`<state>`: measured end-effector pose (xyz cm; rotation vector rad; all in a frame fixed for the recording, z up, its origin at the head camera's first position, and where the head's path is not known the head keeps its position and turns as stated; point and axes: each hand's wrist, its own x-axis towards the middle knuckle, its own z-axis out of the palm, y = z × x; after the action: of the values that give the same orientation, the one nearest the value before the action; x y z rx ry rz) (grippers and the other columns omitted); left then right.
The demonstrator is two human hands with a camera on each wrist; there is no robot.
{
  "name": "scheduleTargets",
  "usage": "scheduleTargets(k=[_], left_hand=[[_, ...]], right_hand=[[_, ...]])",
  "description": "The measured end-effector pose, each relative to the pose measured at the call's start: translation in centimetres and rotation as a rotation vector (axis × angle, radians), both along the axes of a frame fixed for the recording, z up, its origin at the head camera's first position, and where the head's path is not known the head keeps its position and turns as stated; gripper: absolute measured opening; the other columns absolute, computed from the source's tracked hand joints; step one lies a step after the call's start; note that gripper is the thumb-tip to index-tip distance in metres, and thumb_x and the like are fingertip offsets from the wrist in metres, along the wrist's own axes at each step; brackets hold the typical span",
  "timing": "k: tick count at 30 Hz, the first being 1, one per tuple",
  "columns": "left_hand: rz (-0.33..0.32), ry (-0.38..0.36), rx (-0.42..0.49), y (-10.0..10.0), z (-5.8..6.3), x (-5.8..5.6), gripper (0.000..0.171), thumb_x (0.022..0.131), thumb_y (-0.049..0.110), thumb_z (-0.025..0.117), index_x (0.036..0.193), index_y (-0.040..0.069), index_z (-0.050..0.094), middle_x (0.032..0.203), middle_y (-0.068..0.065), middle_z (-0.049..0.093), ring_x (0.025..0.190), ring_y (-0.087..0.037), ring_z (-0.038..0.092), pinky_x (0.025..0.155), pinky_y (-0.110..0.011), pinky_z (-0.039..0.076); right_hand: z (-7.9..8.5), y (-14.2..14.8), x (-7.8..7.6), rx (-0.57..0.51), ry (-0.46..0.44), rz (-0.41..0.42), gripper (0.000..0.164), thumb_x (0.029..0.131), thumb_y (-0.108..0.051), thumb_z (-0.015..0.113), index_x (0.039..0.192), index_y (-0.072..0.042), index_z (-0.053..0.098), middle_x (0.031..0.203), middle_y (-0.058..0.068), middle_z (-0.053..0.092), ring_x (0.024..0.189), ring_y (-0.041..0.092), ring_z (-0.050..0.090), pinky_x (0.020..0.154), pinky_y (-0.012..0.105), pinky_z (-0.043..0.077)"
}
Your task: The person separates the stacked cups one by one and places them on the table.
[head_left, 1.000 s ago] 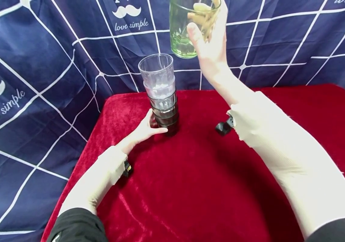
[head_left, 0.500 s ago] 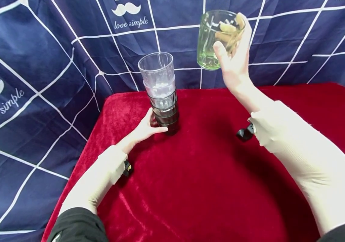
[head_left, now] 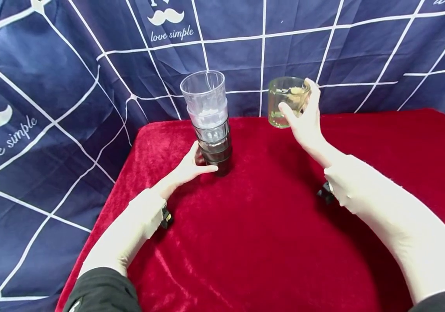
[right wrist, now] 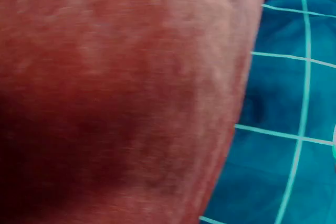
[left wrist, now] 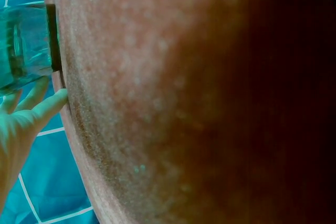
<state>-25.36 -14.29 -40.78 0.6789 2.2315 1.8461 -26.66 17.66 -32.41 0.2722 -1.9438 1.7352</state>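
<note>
A tall stack of nested drinking glasses [head_left: 208,123] stands on the red cloth in the head view, dark ones at the bottom and clear ones on top. My left hand [head_left: 186,167] holds it low down, the thumb along the front of the base and the fingers going round its left side. In the left wrist view, the left hand [left wrist: 23,124] shows beside the lowest part of the stack [left wrist: 26,45]. My right hand [head_left: 306,119] grips a pale green glass [head_left: 278,102], raised over the back of the table to the right of the stack. Its fingers show through the glass.
Red velvet cloth [head_left: 253,234] covers the table. A dark blue curtain with white lines [head_left: 362,56] hangs behind the table and along its left side. A black wrist camera [head_left: 325,193] sits under the right wrist.
My right hand has moved the green glass rightward from the stack, then down toward the table. The left hand and the stack have stayed in place.
</note>
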Motion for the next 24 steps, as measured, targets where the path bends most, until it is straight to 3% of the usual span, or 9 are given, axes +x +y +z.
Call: scheduleTargets(k=[9, 16, 24], left_hand=[[0.011, -0.036, -0.02, 0.2, 0.5, 0.2, 0.089, 0.078, -0.012, 0.072, 0.149, 0.004, 0.02, 0.148, -0.017, 0.037, 0.129, -0.035, 0.045, 0.105, -0.044, 0.038], [-0.002, -0.025, -0.029, 0.6, 2.8, 1.7, 0.085, 0.079, -0.014, 0.069, 0.146, -0.004, 0.019, 0.147, -0.024, 0.036, 0.129, -0.041, 0.044, 0.105, -0.047, 0.038], [-0.005, -0.031, -0.025, 0.6, 2.9, 1.9, 0.086, 0.078, -0.014, 0.07, 0.146, -0.003, 0.019, 0.148, -0.024, 0.035, 0.129, -0.042, 0.043, 0.105, -0.048, 0.037]], right_hand=[[-3.4, 0.6, 0.1, 0.142, -0.133, -0.016, 0.079, 0.086, -0.007, 0.07, 0.148, -0.003, 0.02, 0.133, 0.019, 0.048, 0.121, 0.028, 0.049, 0.099, 0.029, 0.039], [-5.4, 0.9, 0.5, 0.208, -0.175, 0.015, 0.078, 0.087, -0.006, 0.07, 0.146, 0.0, 0.02, 0.136, 0.022, 0.047, 0.125, 0.032, 0.047, 0.101, 0.029, 0.038], [-7.3, 1.2, 0.7, 0.228, -0.217, 0.035, 0.079, 0.086, -0.012, 0.073, 0.147, -0.004, 0.022, 0.137, 0.021, 0.046, 0.132, 0.031, 0.042, 0.108, 0.038, 0.033]])
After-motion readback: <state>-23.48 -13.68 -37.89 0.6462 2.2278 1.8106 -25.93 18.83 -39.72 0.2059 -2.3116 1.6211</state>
